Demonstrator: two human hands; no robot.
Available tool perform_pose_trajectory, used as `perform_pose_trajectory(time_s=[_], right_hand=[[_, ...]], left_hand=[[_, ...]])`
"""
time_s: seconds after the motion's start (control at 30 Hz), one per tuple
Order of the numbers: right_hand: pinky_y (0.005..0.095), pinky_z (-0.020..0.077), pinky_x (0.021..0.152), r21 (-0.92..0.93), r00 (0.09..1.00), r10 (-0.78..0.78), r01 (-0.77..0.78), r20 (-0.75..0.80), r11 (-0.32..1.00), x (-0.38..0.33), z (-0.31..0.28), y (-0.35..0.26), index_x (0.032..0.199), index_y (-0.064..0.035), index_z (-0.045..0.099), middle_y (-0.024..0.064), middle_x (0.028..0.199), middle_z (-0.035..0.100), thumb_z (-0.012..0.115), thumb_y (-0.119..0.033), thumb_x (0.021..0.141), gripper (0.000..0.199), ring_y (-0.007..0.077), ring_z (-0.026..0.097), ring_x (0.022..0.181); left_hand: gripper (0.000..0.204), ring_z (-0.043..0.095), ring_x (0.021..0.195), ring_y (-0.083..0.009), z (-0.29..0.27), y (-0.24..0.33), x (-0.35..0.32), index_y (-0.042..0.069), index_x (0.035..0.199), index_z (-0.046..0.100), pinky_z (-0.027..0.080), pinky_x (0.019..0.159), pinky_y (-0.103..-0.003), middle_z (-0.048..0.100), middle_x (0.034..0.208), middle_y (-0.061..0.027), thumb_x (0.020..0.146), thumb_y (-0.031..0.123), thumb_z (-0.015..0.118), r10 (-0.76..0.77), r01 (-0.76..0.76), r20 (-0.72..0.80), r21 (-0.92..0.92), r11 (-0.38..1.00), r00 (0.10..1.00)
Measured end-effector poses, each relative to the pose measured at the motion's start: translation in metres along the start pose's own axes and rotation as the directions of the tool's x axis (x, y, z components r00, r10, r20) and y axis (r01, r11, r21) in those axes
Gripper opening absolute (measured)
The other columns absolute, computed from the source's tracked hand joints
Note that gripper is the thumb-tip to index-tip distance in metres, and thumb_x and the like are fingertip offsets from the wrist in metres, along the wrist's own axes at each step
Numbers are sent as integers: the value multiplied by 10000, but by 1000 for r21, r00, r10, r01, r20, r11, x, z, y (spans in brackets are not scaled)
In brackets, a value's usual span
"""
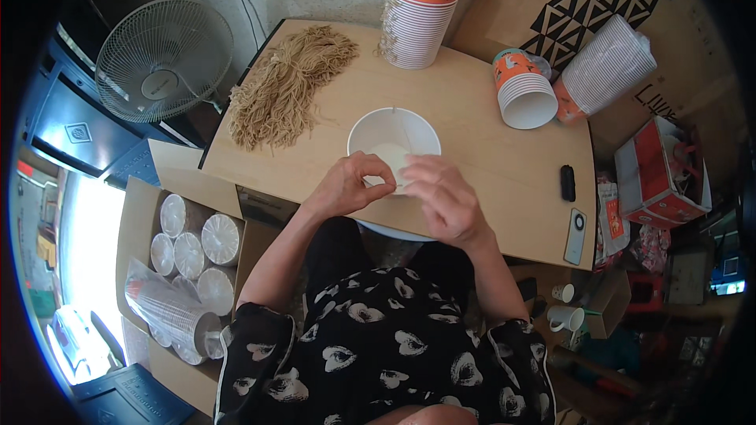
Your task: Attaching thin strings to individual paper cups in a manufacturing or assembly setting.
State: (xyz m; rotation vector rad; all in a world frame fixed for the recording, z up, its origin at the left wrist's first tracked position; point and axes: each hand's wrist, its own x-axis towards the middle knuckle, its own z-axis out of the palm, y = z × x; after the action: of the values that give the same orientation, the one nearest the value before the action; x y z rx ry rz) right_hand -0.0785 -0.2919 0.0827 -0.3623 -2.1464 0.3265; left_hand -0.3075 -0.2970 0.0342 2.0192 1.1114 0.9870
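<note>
A white paper bucket (368, 128) stands at the near edge of the table, its open mouth facing up. Thin strands seem to run over its far rim and inner wall. In front of it, my left hand (356, 181) has thumb and forefinger pinched into a ring; whatever lies between the tips is too small to make out. My right hand (450, 201) is raised at the bucket's near right side, its fingers smeared by motion. A bundle of beige cords (291, 86) lies on the table to the left.
A tall stack of paper buckets (417, 27) stands at the back of the table (488, 181). More stacked buckets (528, 102) lie at the right, near a black object (567, 183) and a phone (577, 236). A carton (138, 197) of wrapped stacks and a fan (164, 59) are at left.
</note>
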Motion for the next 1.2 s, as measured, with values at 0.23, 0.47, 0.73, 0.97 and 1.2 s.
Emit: perform_pose_trajectory(time_s=[0.23, 0.47, 0.73, 0.97, 1.2], right_hand=[[436, 529, 964, 189, 991, 15, -40, 131, 981, 29, 32, -9, 1078, 0, 646, 138, 1178, 682, 558, 144, 790, 334, 342, 671, 1072], [359, 553, 833, 88, 864, 448, -477, 231, 874, 32, 34, 43, 1225, 14, 610, 182, 1093, 704, 502, 79, 931, 320, 245, 711, 943], [307, 557, 787, 49, 777, 616, -626, 133, 779, 16, 3, 14, 1086, 23, 673, 130, 930, 726, 657, -14, 935, 156, 199, 719, 875], [310, 550, 706, -81, 785, 607, -601, 125, 795, 8, -2, -3, 998, -1, 686, 115, 853, 708, 739, -30, 875, 137, 200, 708, 773], [314, 525, 643, -100, 814, 572, -563, 100, 820, 8, -6, -1, 955, 4, 677, 102, 833, 703, 742, -35, 880, 107, 194, 688, 718]], left_hand=[[161, 708, 830, -225, 1, 4, -9, -16, 1055, 663, 567, 712, -335, 715, 956, -106, 902, -28, 616, 4, -6, -34, -61, 998, 999], [169, 701, 879, -104, -4, -3, -6, 29, 1087, 638, 538, 687, -214, 749, 961, -87, 1042, 190, 611, -252, 384, 290, -704, 598, 923], [180, 735, 872, -147, -4, -7, 0, 20, 1088, 659, 547, 693, -227, 753, 937, -85, 1021, 186, 641, -316, 434, 312, -765, 476, 896], [181, 742, 872, -160, 0, 7, 12, 1, 1094, 653, 561, 711, -231, 754, 939, -92, 1023, 167, 634, -296, 467, 365, -752, 466, 882], [194, 736, 868, -153, 3, 13, 15, 3, 1094, 664, 562, 729, -241, 748, 930, -82, 1031, 183, 627, -276, 463, 372, -719, 519, 886]])
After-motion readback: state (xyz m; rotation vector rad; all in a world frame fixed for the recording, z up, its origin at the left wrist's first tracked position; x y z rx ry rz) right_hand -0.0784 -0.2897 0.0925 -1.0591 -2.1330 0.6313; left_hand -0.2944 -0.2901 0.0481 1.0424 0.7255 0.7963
